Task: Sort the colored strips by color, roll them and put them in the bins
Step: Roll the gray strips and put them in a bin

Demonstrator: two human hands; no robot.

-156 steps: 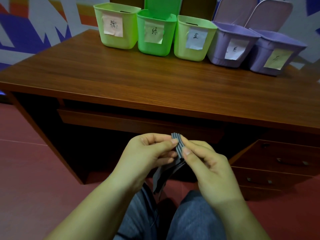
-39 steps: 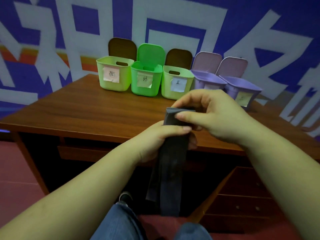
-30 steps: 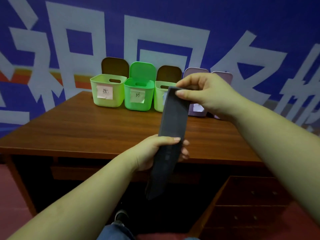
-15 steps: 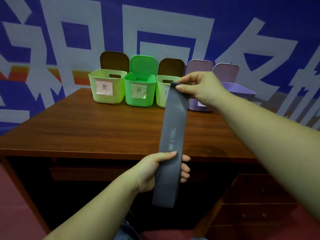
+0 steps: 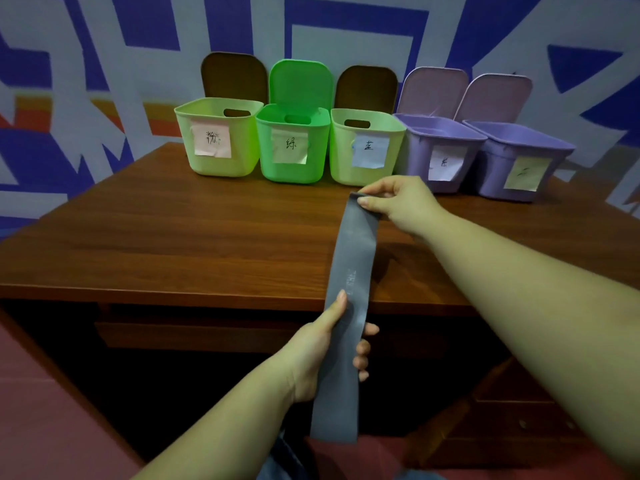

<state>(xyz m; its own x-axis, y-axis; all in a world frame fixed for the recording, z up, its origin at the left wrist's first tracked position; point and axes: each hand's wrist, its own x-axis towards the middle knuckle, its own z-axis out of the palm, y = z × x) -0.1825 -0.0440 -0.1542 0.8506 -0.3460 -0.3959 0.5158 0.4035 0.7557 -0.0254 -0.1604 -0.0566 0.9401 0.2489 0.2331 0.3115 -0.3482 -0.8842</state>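
A long grey strip (image 5: 353,258) is stretched flat from the desk top down past its front edge. My right hand (image 5: 398,202) pinches the strip's far end just above the desk, in front of the bins. My left hand (image 5: 322,344) grips the strip lower down, below the desk edge, thumb on top and fingers behind. The strip's loose tail hangs below that hand. Five open bins with paper labels stand in a row at the back: pale green (image 5: 221,140), bright green (image 5: 294,147), pale green (image 5: 363,150), and two purple ones (image 5: 440,150) (image 5: 519,161).
The wooden desk (image 5: 173,237) has a dark knee space beneath and drawers (image 5: 512,424) at the lower right. Each bin's lid stands up behind it against a blue and white patterned wall. The floor is red. My knees show at the bottom edge.
The folded strip has been pulled out to full length. My right hand carried its end up and forward, then lowered it to the desk; my left hand slid down along the strip.
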